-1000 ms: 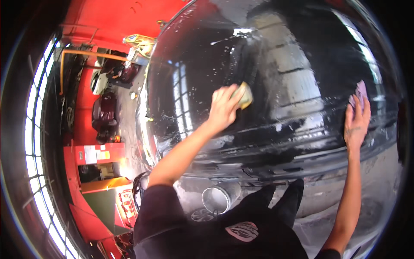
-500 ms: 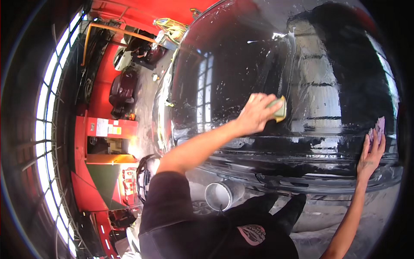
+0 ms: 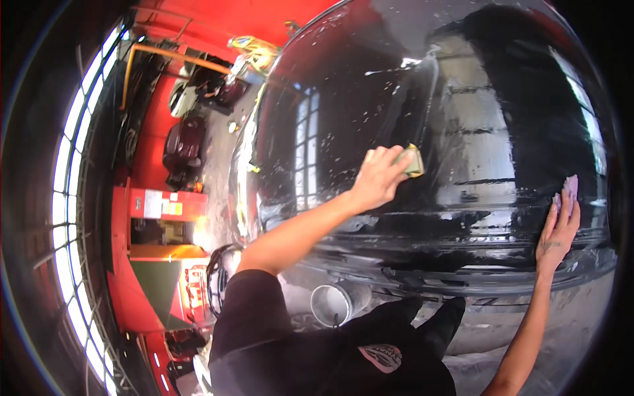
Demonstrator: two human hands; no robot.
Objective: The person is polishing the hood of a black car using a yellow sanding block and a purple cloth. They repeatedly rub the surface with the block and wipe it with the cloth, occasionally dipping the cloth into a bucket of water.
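Note:
My left hand (image 3: 378, 178) is closed round a small green-and-yellow block (image 3: 414, 162), which looks like a sanding block. It presses the block against a wet, glossy black car panel (image 3: 356, 125). Over to the right, my right hand (image 3: 559, 228) lies near the panel's edge with a crumpled purple cloth (image 3: 572, 187) under its fingers, part of it sticking out past the fingertips. Water drops and milky streaks mark the panel around the block.
A bucket (image 3: 314, 307) stands on the floor below the car's near edge. Coiled yellow cables (image 3: 254, 54) lie beyond the panel's far left corner. Dark red car parts (image 3: 183, 145) and an orange pipe frame (image 3: 178, 55) are farther left, along red walls (image 3: 153, 155).
My left hand and the block have shifted slightly left across the panel, though the whole view has also drifted. White streaks by the block look thinner. My right hand stays on the cloth.

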